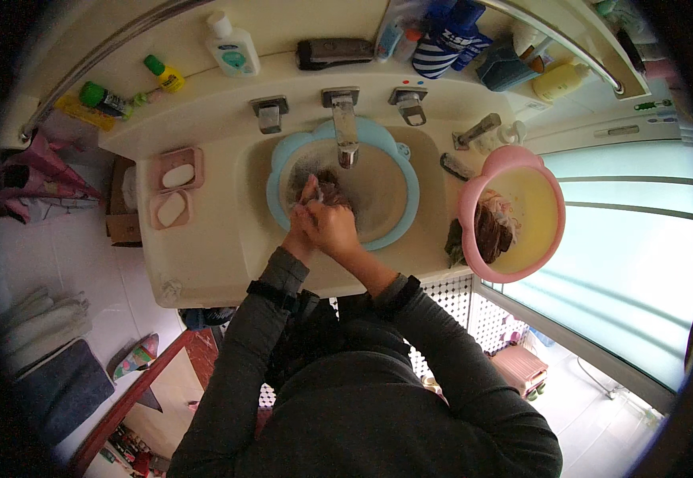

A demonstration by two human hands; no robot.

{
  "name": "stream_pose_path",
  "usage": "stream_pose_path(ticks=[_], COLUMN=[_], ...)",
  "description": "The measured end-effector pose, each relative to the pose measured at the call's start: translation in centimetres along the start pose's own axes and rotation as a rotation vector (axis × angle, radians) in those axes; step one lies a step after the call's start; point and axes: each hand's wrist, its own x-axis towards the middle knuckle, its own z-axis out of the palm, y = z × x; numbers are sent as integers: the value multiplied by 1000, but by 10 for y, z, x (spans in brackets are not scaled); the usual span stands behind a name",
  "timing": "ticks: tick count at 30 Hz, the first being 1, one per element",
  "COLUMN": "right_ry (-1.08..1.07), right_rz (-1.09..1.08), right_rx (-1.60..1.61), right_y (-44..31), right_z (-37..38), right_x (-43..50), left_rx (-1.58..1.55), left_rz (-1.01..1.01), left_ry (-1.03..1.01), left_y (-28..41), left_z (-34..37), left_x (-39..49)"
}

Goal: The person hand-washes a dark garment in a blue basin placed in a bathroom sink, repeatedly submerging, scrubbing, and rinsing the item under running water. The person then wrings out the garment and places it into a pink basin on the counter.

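My left hand (303, 222) and my right hand (333, 227) are pressed together over a blue plastic basin (409, 185) that sits in the washbasin. Between them is a wet, dark brownish-purple cloth (336, 194), which both hands grip. Part of the cloth hangs beyond my fingers towards the cloudy water; the fingers overlap, so their exact hold is partly hidden. Just past the hands, the metal spout (345, 122) reaches out over the blue basin. To the right, a pink basin (471, 194) with a yellow inside holds dark and pale crumpled cloths (493, 230).
Two soap bars (178, 176) lie in pink dishes at left. A dark brush (457, 167) and a metal lever (478, 131) are beside the pink basin. Bottles, including a white one (234, 51), line the back ledge under a metal rail (113, 60). Dark green cloth (455, 244) pokes out below the pink basin.
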Motion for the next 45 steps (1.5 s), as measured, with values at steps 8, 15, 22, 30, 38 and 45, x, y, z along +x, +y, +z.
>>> stream_pose_path(ticks=[8, 15, 22, 30, 38, 45], right_ry=[-166, -69, -25, -568, -684, -639], right_rz=[443, 335, -176, 169, 240, 220], right_rx=[-185, 232, 73, -300, -676, -598], right_y=[63, 77, 76, 107, 119, 120], right_z=[-9, -81, -109, -28, 23, 27], right_x=[17, 8, 1, -12, -25, -24], left_rx=[223, 949, 1323, 2049, 2241, 2366], left_rz=[-259, 93, 495, 329, -40, 256], left_ry=[316, 258, 147, -166, -214, -12], left_y=[17, 68, 90, 31, -8, 26], left_z=[4, 12, 21, -15, -45, 6], left_x=[11, 1, -9, 10, 34, 20])
